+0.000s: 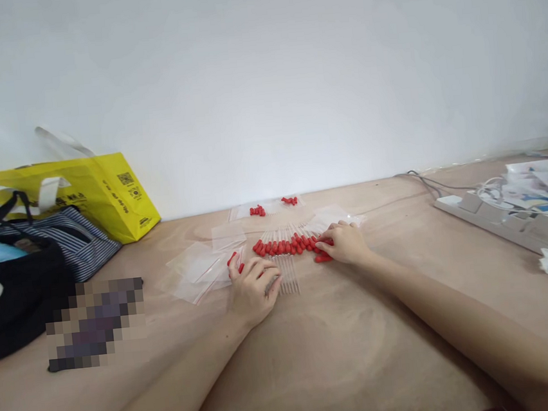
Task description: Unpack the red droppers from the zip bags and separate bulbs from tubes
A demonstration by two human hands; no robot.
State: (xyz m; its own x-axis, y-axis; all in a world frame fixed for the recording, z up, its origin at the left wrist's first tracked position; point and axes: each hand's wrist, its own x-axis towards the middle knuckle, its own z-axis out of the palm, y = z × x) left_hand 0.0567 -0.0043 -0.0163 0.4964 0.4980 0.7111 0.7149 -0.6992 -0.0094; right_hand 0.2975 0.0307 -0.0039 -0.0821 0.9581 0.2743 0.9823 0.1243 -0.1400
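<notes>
A row of clear droppers with red rubber bulbs (287,245) lies on the wooden table (336,348). My left hand (254,289) is curled, its fingers holding a few red-bulbed droppers (235,261) at the row's left end. My right hand (346,242) rests at the row's right end, fingers bent and pinching a red bulb (323,258). Small clear plastic bags (197,271) lie left of the row, and two filled bags with red bulbs (258,211) sit further back near the wall.
A yellow shopping bag (103,193), a striped bag (76,240) and a black bag (12,302) stand at the left. A white power strip (498,219) with cables and a heap of packets (543,186) are at the right.
</notes>
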